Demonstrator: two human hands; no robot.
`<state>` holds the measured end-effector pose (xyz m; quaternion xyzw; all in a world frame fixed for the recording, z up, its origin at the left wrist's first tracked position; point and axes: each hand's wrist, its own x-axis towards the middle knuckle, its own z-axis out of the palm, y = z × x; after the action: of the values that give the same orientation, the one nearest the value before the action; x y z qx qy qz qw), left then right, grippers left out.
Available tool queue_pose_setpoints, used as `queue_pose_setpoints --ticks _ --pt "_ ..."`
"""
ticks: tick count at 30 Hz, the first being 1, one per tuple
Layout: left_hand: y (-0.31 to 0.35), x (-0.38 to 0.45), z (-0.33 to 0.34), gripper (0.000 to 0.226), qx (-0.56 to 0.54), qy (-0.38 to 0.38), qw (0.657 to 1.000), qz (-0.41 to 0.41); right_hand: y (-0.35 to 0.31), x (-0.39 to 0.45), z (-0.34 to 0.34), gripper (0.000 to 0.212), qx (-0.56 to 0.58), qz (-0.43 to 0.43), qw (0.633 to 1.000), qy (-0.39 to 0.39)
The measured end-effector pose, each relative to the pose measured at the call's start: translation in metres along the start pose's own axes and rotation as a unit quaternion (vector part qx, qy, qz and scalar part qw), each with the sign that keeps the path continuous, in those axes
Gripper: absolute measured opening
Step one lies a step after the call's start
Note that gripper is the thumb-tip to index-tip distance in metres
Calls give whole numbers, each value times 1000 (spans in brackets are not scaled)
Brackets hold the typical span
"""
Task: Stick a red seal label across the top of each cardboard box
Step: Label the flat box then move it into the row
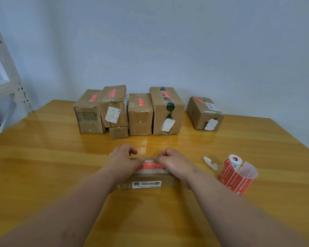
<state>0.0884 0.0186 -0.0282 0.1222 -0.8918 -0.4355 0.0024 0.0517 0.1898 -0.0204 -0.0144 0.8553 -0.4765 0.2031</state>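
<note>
Here: glossy wooden table (pixel 43 157) | pale wall (pixel 168 41) | both hands apparently pinching red label (pixel 150 165) on box (pixel 168 181)

Both bare forearms reach forward from the bottom corners and converge toward the middle. The left hand (pixel 123 159) and right hand (pixel 175 162) lie knuckles up, side by side and slightly apart, fingers curled under, thumbs turned inward toward each other.

Wooden table (pixel 43 157): boxes (pixel 140 114), label roll (pixel 236 173).
</note>
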Motion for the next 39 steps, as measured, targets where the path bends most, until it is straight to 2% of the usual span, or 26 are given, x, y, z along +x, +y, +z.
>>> queue_pose_setpoints --ticks 3,8,11,14,15,19,23,27,29,34,37,39 --pt "3 -1 2 28 37 20 999 4 3 4 2 18 -33 -12 999 16" --pt "-3 2 -3 30 -16 -14 1000 1 5 2 -4 30 23 5 1000 4" --pt "0 0 3 25 25 18 1000 1 3 1 -1 11 17 -6 1000 9" --pt "3 -3 7 43 105 39 994 8 4 2 3 43 -46 -17 999 5" --pt "4 -3 7 43 106 37 994 9 4 2 3 46 -57 -20 998 1" --pt "-1 -3 -1 34 40 -4 999 16 7 0 -7 32 -17 -14 999 -30" --pt "-7 -2 -8 37 -31 -53 998 15 7 -2 -8 37 45 -1 998 -50" --pt "-9 0 -9 39 -44 -63 997 10 9 -1 -9 47 2 -16 998 -55" --pt "-9 -1 -8 34 -62 -59 996 3 10 0 -10 46 25 -9 998 -62" --pt "-5 -2 -2 46 32 -16 999 22 6 2 -2 35 0 -17 1000 -16" --pt "-6 -2 -7 43 -17 -54 998 14 9 3 -4 28 -17 -19 999 -23" --pt "-8 -2 -11 44 -60 -77 995 5 9 2 -7 28 18 -6 999 -38"
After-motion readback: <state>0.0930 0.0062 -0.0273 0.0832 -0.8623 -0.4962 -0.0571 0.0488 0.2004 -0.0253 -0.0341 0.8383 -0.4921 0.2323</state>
